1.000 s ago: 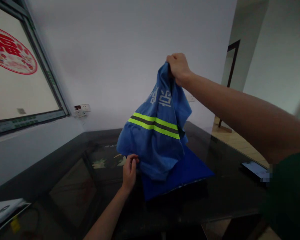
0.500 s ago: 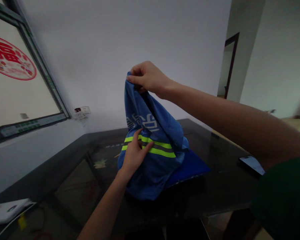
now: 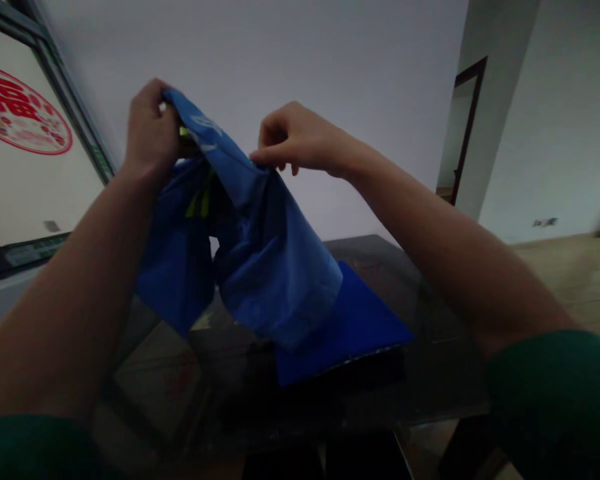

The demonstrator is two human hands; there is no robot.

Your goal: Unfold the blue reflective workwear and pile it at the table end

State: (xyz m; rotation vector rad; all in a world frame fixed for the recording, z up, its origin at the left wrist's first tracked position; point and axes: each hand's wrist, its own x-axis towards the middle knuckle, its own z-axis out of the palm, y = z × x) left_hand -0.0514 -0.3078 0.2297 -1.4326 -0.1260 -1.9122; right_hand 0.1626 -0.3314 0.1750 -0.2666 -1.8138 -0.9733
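I hold a blue work garment with yellow-green reflective stripes and white lettering up in the air over a dark glass table. My left hand is closed in a fist round one upper edge of the garment. My right hand pinches the upper edge a little to the right. The cloth hangs down between and below both hands. Under it, a flat folded dark-blue cloth lies on the table.
A window with a red round sticker is on the left wall. A white wall stands behind the table. A doorway and wooden floor lie to the right.
My left hand rose from the garment's striped middle and took hold of its top edge. Both hands lifted the garment higher and to the left. The view swung left and the phone left the frame.
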